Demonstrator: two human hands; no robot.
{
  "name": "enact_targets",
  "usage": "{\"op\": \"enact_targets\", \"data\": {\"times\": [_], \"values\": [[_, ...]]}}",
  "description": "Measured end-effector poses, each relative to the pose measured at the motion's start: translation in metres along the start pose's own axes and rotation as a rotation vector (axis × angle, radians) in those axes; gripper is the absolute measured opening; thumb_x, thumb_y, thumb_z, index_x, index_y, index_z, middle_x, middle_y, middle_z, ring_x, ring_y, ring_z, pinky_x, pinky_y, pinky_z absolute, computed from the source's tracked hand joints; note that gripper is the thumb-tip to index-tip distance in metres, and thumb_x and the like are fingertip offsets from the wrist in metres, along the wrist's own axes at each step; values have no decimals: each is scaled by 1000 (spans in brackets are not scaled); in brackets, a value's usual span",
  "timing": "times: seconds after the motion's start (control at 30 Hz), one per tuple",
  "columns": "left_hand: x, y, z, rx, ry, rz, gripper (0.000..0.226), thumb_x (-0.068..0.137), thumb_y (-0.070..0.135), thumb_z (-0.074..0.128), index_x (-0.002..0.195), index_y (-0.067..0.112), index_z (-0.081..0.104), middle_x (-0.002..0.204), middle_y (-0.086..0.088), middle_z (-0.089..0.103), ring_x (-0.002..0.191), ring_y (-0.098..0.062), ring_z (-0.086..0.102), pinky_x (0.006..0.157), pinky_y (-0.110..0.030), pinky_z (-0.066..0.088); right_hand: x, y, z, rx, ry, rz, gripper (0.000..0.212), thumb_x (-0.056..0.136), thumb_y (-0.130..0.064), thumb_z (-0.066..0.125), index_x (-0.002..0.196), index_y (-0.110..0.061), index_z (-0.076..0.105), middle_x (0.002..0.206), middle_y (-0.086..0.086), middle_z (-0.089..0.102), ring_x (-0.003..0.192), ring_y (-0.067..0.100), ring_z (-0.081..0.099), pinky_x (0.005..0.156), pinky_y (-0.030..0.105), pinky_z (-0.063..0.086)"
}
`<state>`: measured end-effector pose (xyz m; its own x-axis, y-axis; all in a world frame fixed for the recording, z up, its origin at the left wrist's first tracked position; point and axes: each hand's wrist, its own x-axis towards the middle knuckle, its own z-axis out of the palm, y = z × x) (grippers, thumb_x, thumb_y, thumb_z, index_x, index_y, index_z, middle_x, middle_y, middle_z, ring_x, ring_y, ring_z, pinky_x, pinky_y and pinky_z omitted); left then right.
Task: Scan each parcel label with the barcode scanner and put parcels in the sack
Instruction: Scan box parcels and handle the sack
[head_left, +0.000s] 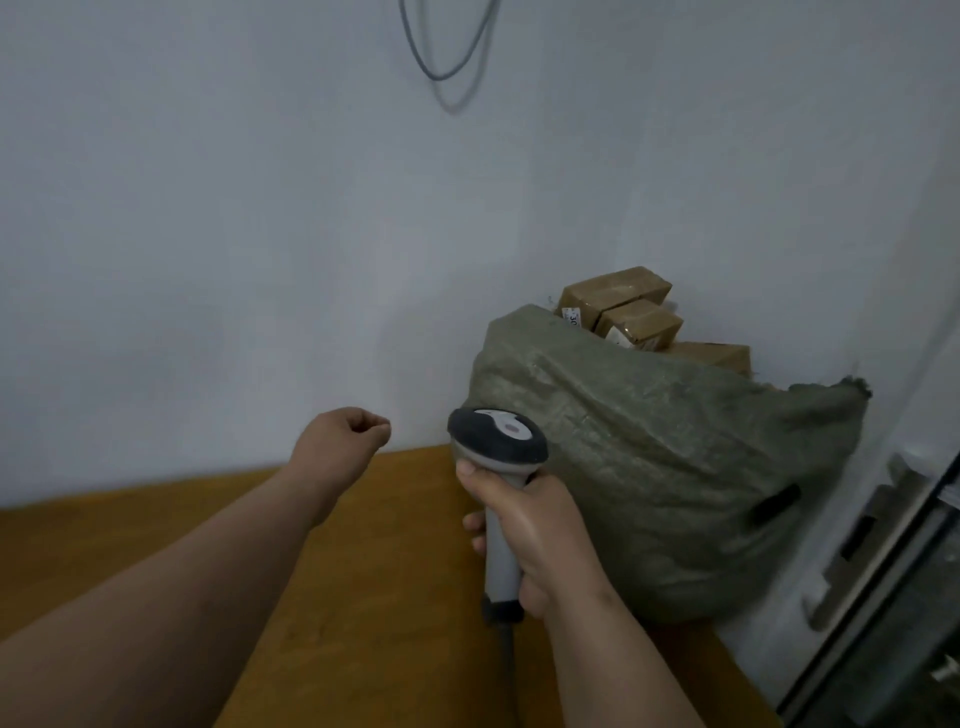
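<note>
While one sack (649, 467) bulges, three parcels (618, 291) (brown) protrude.

Brown parcels (618, 299) poke from bulging green sack (660, 467).

A white label (573, 317) on the far-left parcel (613, 291) in the sack (649, 467) shows "30". The rest is unreadable.

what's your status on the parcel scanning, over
Right hand grips barcode scanner. Left hand curled, holding nothing. Parcels stick out of the sack. Nothing in the way.
</note>
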<state>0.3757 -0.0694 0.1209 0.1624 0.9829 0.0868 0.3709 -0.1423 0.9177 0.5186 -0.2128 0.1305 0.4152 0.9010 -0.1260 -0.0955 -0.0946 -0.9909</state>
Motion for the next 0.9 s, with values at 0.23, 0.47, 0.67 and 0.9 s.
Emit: {"op": "enact_targets", "data": {"times": [0.23,0.47,0.67,0.9], "values": [[-34,-52,-83,15,89,-104,13,98,27,61,101,16,68,96,-1,63,96,-22,59,80,-35,42,-30,20,71,-21,-70,72,25,80,-29,81,92,-13,65,70,5,62,63,17,59,57,29,51],[-44,-128,-174,20,126,-228,16,97,24,63,94,11,71,99,-14,69,100,-32,63,79,-33,42,-30,61,173,-60,-153,193,16,84,-10,72,96,-7,62,77,7,57,68,19,56,62,33,47],[-37,-204,-251,42,127,-337,18,97,22,62,97,6,72,100,-15,69,98,-32,62,79,-33,43,-12,121,269,-134,-152,268,20,84,-18,75,98,-9,64,81,8,64,72,21,62,70,37,54],[-26,-285,-279,33,64,-487,24,97,20,62,95,-2,67,87,-9,64,80,-22,54,70,-31,41,11,190,329,-231,-135,423,26,89,-29,72,106,-12,64,92,7,68,82,21,67,83,42,54]]}}
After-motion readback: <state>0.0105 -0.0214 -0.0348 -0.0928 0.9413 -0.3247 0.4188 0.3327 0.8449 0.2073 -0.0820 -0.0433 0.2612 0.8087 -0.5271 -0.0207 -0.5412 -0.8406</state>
